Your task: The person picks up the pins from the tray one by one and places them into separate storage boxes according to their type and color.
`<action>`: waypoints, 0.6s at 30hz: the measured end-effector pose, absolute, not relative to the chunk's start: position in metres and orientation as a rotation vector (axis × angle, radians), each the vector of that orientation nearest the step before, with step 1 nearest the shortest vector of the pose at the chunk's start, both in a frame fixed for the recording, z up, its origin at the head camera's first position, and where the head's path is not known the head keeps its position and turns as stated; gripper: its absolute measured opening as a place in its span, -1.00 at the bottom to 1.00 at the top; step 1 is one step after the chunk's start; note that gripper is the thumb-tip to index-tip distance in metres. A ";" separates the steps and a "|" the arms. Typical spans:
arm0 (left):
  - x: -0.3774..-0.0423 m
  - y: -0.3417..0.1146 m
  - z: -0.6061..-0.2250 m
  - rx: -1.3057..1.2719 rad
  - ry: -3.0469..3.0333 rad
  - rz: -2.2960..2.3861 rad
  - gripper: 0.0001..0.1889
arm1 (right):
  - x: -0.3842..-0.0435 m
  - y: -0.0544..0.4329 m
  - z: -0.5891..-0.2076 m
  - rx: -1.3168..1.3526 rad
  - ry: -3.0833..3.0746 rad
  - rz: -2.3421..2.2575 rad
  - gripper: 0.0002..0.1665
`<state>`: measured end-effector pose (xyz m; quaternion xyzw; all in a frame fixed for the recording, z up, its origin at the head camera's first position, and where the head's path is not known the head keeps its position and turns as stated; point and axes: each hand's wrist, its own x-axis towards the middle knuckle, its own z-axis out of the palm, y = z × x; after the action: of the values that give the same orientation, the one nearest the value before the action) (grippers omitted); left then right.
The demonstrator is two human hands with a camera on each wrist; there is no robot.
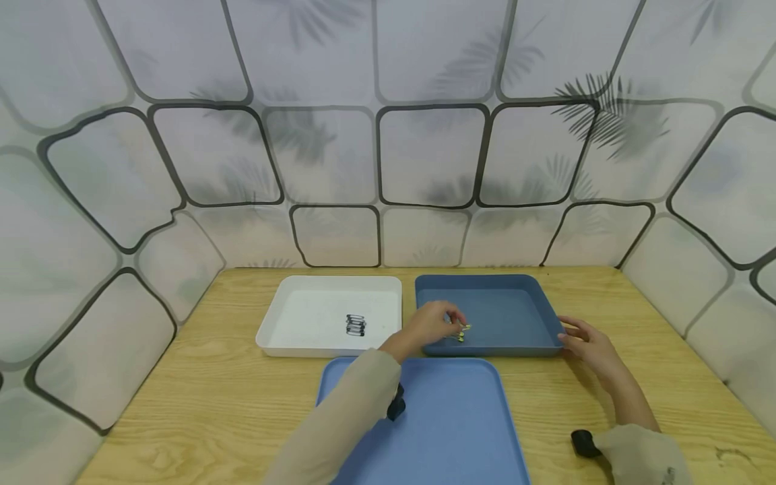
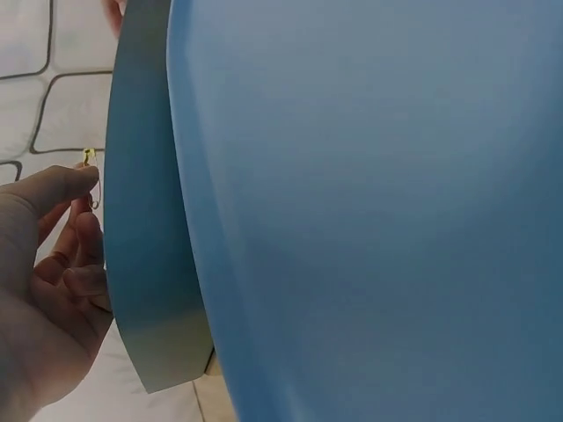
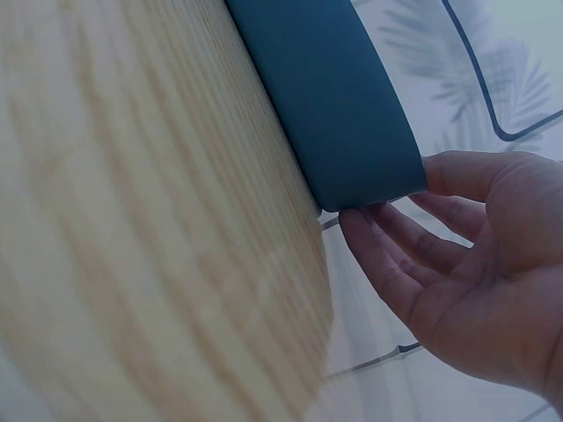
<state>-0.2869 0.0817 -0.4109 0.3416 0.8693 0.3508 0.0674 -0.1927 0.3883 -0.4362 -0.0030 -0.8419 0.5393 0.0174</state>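
My left hand [image 1: 429,323] reaches over the dark blue tray [image 1: 503,306] at the back. Between its thumb and fingertips it pinches a gold safety pin [image 2: 90,158]; in the left wrist view the pin's clasp points up. Just under those fingers, more gold safety pins [image 1: 459,337] lie in the tray's front left part, partly hidden by the hand. My right hand [image 1: 591,347] touches the same tray's right side near the front corner. The right wrist view shows its thumb at the rim and its loosely bent fingers [image 3: 387,264] against the outer wall.
Left of the dark blue tray stands a white tray [image 1: 303,323] holding black safety pins [image 1: 356,325] in a column. A lighter blue tray [image 1: 448,417] lies in front, under the left forearm. All stand on a wooden table [image 1: 212,404] with a patterned backdrop behind.
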 end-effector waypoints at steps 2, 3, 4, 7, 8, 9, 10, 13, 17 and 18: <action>-0.291 0.084 -0.413 1.026 2.634 1.020 -0.90 | -0.193 0.388 -0.437 -0.005 -2.618 1.671 -0.33; -0.294 0.086 -0.414 1.021 2.641 1.004 -0.91 | -0.193 0.388 -0.437 -0.006 -2.618 1.671 -0.33; -0.296 0.087 -0.415 1.014 2.644 0.995 -0.91 | -0.193 0.388 -0.437 -0.005 -2.618 1.670 -0.33; -0.302 0.090 -0.419 0.999 2.664 0.966 -0.91 | -0.194 0.388 -0.438 -0.003 -2.615 1.676 -0.33; -0.304 0.092 -0.420 0.994 2.669 0.966 -0.91 | -0.194 0.388 -0.438 -0.002 -2.610 1.681 -0.33; -0.305 0.093 -0.422 0.994 2.674 0.968 -0.90 | -0.194 0.388 -0.438 0.000 -2.608 1.681 -0.33; -0.306 0.093 -0.422 0.993 2.677 0.975 -0.90 | -0.194 0.388 -0.437 0.000 -2.608 1.679 -0.34; -0.309 0.096 -0.423 0.982 2.681 1.004 -0.90 | -0.194 0.388 -0.436 0.001 -2.607 1.670 -0.34; -0.312 0.099 -0.425 0.954 2.681 1.032 -0.89 | -0.194 0.388 -0.435 -0.003 -2.605 1.675 -0.34; -0.313 0.099 -0.426 0.948 2.683 1.034 -0.89 | -0.194 0.388 -0.435 -0.007 -2.604 1.680 -0.34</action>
<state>-0.3131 0.0994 -0.4262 0.3128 0.8847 0.3410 0.0570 -0.1938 0.3880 -0.4355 -0.0021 -0.8401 0.5420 0.0215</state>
